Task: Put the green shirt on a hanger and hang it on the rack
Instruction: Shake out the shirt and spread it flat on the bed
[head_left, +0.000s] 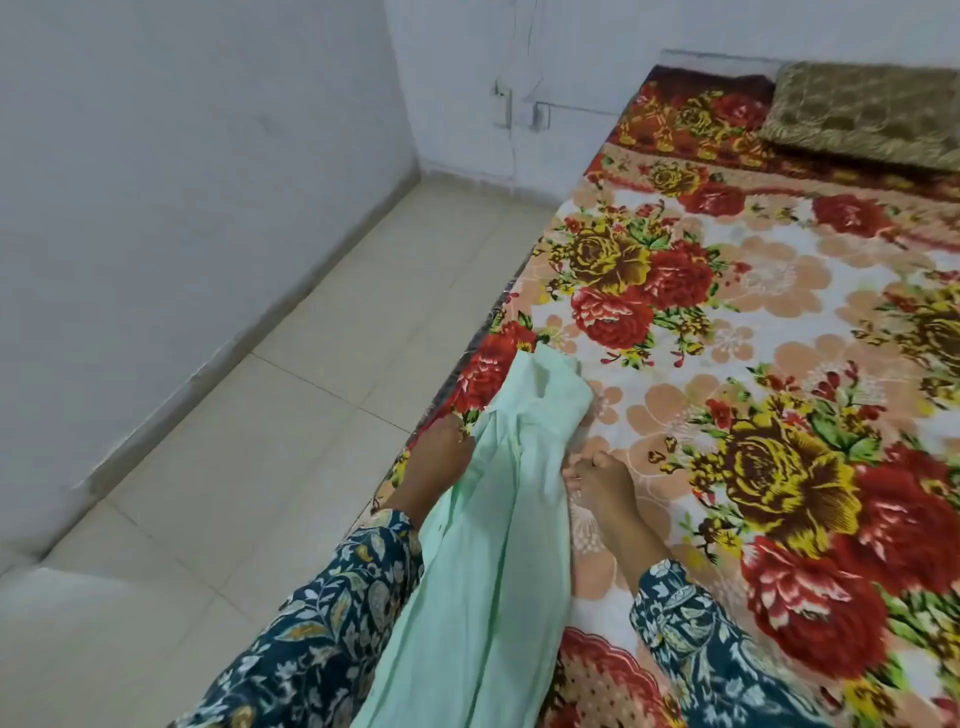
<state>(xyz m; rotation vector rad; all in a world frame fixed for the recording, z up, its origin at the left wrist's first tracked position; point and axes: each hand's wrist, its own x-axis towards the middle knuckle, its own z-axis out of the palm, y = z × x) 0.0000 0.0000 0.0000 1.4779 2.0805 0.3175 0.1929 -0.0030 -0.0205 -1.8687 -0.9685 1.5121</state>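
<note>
The pale green shirt (498, 519) stretches in a long bunched strip from the bottom of the view up onto the near left edge of the bed. My left hand (441, 452) is at the shirt's left side, its fingers hidden under the cloth. My right hand (597, 480) holds the shirt's right edge with curled fingers. Both arms wear dark floral sleeves. No hanger or rack is in view.
The bed carries a floral blanket (753, 338) in red, yellow and peach. A brown patterned pillow (872, 114) lies at its far end. Beige floor tiles (311, 389) run along the bed's left side up to the white walls (182, 156).
</note>
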